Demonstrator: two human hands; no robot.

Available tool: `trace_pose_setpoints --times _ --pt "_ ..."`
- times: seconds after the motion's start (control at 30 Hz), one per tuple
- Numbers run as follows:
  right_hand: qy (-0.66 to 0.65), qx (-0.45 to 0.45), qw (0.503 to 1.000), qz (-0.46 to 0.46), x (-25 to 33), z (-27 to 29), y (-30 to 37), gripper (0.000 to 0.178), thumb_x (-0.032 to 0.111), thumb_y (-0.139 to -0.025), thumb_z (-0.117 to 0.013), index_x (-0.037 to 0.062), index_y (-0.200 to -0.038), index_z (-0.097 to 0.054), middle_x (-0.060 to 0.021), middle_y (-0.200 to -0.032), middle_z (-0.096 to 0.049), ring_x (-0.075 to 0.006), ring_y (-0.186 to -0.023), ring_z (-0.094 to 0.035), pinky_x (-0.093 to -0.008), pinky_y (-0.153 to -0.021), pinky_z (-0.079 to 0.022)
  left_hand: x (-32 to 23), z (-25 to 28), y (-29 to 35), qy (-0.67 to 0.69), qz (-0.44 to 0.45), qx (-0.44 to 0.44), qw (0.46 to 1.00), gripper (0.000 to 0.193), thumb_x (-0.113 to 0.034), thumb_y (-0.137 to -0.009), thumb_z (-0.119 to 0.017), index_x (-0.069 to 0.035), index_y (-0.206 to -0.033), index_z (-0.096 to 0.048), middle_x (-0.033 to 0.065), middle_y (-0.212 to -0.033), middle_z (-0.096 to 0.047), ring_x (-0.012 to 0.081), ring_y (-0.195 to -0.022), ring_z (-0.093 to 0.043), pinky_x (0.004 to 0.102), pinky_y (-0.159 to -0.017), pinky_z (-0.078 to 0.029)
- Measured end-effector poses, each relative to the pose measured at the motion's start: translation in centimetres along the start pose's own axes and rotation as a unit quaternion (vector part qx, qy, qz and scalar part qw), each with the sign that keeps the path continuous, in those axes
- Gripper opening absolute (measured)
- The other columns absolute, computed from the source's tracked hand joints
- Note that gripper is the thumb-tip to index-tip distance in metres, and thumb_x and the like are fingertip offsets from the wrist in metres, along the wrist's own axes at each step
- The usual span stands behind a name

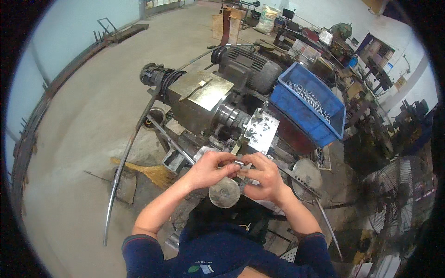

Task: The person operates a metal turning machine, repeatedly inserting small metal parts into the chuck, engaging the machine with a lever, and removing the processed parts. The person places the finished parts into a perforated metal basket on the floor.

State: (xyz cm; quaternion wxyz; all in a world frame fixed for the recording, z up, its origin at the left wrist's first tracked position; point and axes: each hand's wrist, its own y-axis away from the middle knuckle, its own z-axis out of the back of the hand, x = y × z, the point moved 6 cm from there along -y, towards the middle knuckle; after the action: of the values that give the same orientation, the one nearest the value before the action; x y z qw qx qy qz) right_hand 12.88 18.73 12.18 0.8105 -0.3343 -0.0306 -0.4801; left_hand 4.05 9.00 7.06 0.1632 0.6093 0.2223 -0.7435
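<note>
A small shiny metal cylinder (238, 162) is held between the fingertips of both hands, in front of a lathe-like machine. My left hand (213, 169) pinches it from the left, thumb and fingers closed. From the other side my right hand (263, 173) grips it with bent fingers. Just beyond the hands stands a bright metal block (262, 132) with bolts and holes. The machine's round spindle (230, 116) points at this block from the left. Below the hands sits a round grey metal disc (224, 192).
A blue crate (308, 104) of small metal parts stands at right, behind the block. An electric motor (250, 67) lies beyond the brass-coloured machine cover (201, 88). A long metal bar (121, 167) slants at left near a straw broom (150, 173). A fan (394, 194) stands at right.
</note>
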Motion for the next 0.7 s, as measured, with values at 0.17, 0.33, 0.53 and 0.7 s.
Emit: trace_pose_setpoints --times 0.17,0.33,0.53,0.7 --pt "-0.002 0.018 1.0 -0.025 -0.4 -0.4 0.0 0.035 0.011 -0.053 -0.06 0.0083 -0.087 -0.066 -0.0109 -0.096 -0.055 -0.0277 -0.085 -0.053 -0.0361 -0.073 -0.046 -0.3 -0.1 0.3 -0.037 -0.012 -0.008 0.999 0.028 -0.012 -0.085 -0.055 0.004 -0.108 -0.055 0.0097 -0.071 -0.065 0.013 -0.068 -0.063 0.0266 -0.063 -0.049" --pt "-0.141 0.015 0.978 -0.15 -2.1 -0.3 1.2 0.036 0.006 -0.053 -0.057 0.0098 -0.087 -0.069 -0.0104 -0.096 -0.057 -0.0254 -0.088 -0.056 -0.0318 -0.078 -0.046 -0.9 -0.6 0.6 -0.069 -0.068 0.017 0.995 0.034 -0.008 -0.084 -0.051 0.002 -0.116 -0.049 0.0102 -0.071 -0.065 0.0159 -0.07 -0.064 0.0282 -0.066 -0.049" --pt "-0.353 -0.004 0.914 -0.198 -4.2 -1.3 2.5 0.041 -0.003 -0.051 -0.051 0.0051 -0.087 -0.069 -0.0096 -0.096 -0.06 -0.0181 -0.091 -0.057 -0.0267 -0.079 -0.044 -1.8 -0.8 0.7 -0.008 -0.056 0.032 0.998 0.035 -0.005 -0.08 -0.048 0.002 -0.114 -0.05 0.0115 -0.069 -0.065 0.0174 -0.067 -0.064 0.0288 -0.065 -0.049" --pt "-0.323 -0.021 0.921 -0.216 -3.6 -1.2 2.4 0.048 -0.005 -0.045 -0.042 -0.001 -0.084 -0.069 -0.012 -0.093 -0.061 -0.0192 -0.088 -0.058 -0.0279 -0.083 -0.044 -2.1 -0.4 0.9 -0.049 -0.082 -0.021 0.995 0.036 -0.003 -0.077 -0.048 0.002 -0.112 -0.051 0.0104 -0.064 -0.062 0.0142 -0.062 -0.063 0.0275 -0.061 -0.049"
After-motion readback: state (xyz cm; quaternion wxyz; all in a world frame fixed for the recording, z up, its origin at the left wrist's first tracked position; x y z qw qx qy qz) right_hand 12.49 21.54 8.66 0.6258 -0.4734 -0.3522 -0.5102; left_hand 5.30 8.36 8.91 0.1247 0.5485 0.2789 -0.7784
